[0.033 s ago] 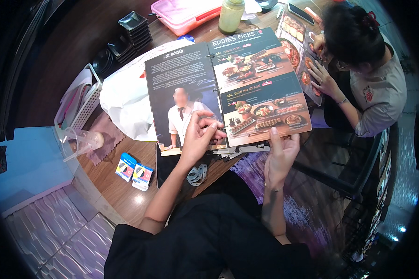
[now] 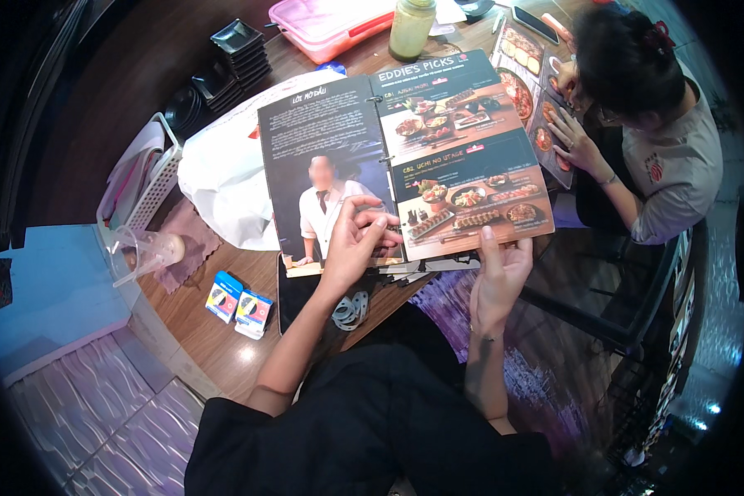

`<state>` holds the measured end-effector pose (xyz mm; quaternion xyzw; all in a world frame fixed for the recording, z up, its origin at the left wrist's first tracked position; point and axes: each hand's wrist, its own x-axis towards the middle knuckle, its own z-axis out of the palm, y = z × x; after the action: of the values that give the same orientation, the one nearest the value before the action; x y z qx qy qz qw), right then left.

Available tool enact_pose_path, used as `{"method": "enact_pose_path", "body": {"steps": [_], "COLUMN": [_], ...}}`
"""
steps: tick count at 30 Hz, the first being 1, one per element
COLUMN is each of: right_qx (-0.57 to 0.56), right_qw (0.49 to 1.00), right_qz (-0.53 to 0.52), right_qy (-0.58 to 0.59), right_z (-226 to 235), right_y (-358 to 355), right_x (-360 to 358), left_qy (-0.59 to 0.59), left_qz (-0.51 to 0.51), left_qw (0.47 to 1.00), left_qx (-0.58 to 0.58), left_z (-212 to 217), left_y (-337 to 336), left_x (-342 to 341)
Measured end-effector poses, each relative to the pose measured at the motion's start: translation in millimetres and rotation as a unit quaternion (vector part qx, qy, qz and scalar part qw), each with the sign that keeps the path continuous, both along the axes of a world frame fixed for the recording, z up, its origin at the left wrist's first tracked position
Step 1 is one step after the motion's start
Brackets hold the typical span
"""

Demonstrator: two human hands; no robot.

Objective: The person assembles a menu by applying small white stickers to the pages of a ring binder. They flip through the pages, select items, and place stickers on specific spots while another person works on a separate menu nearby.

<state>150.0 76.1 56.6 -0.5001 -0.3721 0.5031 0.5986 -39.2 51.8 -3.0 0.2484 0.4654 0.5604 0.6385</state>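
Note:
An open ring-bound menu (image 2: 463,194) with dark pages and food photos is tilted in front of me. My right hand (image 2: 498,281) grips the lower edge of its right page, thumb on top and fingers underneath. Over the lower part of the spine, my left hand (image 2: 360,240) has its fingers bent and drawn together. Whatever sits between those fingertips is hidden, as is the lower ring. Below the menu, near my left forearm, lie several flat white rings (image 2: 351,310). Two small blue-and-white boxes (image 2: 253,314) rest on the table to the left.
A co-worker's hand (image 2: 577,140) presses on another menu (image 2: 518,51) at the right. Far off stand a pink lidded container (image 2: 331,25), a jar (image 2: 412,29) and stacked black dishes (image 2: 240,50). Leftward are a white basket (image 2: 153,186), a plastic bag (image 2: 223,186) and a clear cup (image 2: 145,252).

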Motion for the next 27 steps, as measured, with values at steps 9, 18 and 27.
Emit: {"method": "enact_pose_path", "body": {"steps": [9, 18, 27], "right_qx": [-0.003, 0.056, 0.257], "right_qw": [1.000, 0.989, 0.861], "right_qz": [0.004, 0.104, 0.258], "right_qy": [0.003, -0.086, -0.356], "right_z": [9, 14, 13], "right_y": [-1, -18, -27], "right_x": [-6, -52, -82], "left_qy": [-0.067, -0.088, 0.122], "left_qz": [-0.008, -0.008, 0.011], "left_qw": [0.997, 0.996, 0.992], "left_qx": [-0.038, -0.031, -0.016], "left_z": [2, 8, 5], "left_y": [9, 6, -52], "left_x": [6, 7, -55]}}
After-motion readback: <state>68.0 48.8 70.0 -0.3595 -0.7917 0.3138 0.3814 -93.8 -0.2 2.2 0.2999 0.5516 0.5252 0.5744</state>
